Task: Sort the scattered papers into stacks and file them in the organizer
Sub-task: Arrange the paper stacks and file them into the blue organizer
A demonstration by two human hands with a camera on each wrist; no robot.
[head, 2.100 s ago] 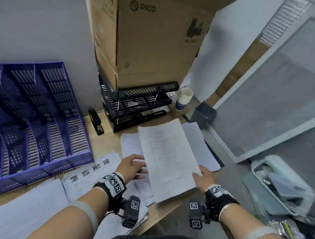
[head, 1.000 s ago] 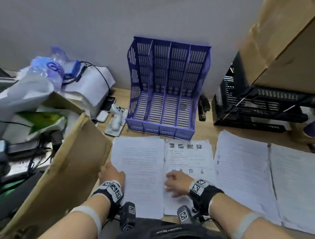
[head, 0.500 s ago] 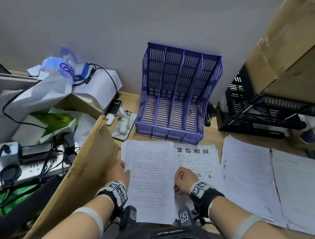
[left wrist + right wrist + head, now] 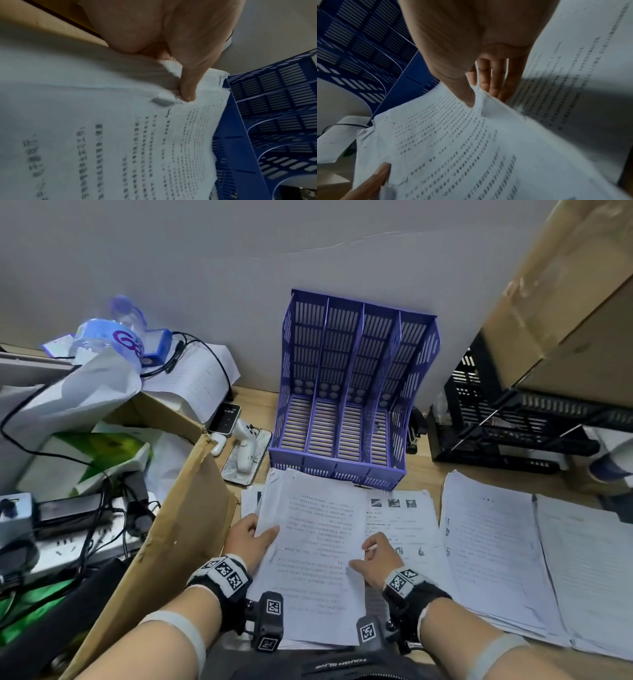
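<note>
print on the held stack of papers (image 4: 315,553) is too blurred to read; its lower edge hides behind the wrist cameras; the left hand (image 4: 251,539) fingers are tucked under the sheets; the cardboard box (image 4: 561,289) runs off the frame

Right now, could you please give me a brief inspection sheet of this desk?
Surface: wooden desk, mostly papered over.
Job's things: purple organizer, compartments empty; text stack held; more paper stacks at right.
Clutter: cardboard box, phone, black tray rack.
Grippers: left hand and right hand grip the stack's side edges.
Cables: black cable at left.
Surroundings: grey wall.
</note>
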